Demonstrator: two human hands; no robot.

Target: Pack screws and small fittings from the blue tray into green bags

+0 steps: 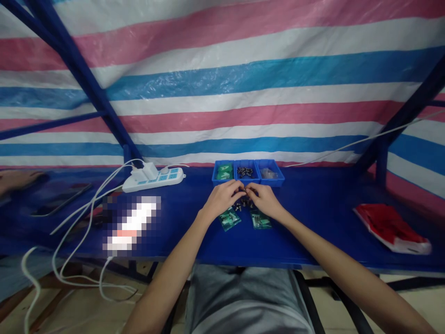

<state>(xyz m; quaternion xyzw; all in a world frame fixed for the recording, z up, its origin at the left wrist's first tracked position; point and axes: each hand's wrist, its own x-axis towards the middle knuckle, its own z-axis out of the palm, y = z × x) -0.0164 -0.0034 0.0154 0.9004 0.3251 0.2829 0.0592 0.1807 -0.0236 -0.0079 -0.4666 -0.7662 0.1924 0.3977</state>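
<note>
My left hand (221, 198) and my right hand (264, 199) meet at the middle of the blue table (313, 232), fingers curled together over a small heap of dark parts (243, 202). What the fingertips pinch is too small to make out. Two small green packets lie just below the hands, one (229, 219) under the left wrist and one (261, 220) under the right. Behind the hands stand three small blue bins: the left (223, 171) holds green pieces, the middle (245, 172) dark parts, the right (269, 173) something clear.
A white power strip (153, 179) with a plug and white cables (83, 218) lies at the left. A dark phone (60, 198) lies farther left, near another person's hand (17, 178). A red-and-white bag (391, 228) sits at the right. A striped tarp hangs behind.
</note>
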